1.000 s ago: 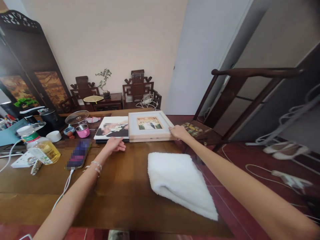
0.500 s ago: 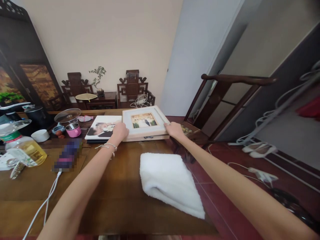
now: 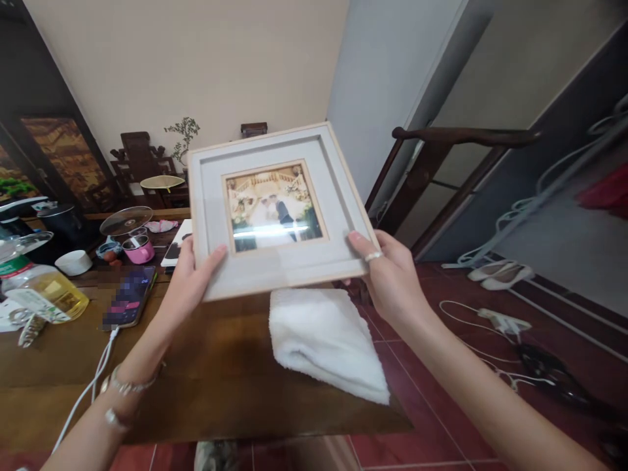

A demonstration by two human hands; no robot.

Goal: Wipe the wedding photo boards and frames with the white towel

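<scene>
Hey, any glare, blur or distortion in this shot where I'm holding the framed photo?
Head view: a white streak of glare crosses the lower part of the framed photo; head view: blocky pixelation masks part of the smartphone; head view: the dark wooden chair at right leans and looks stretched, probably wide-angle distortion.

The brown wooden counter bore a folded white towel along its right side. Toward the left lay a phone joined to a white cable; near the phone rested a bottle of yellow liquid.
</scene>
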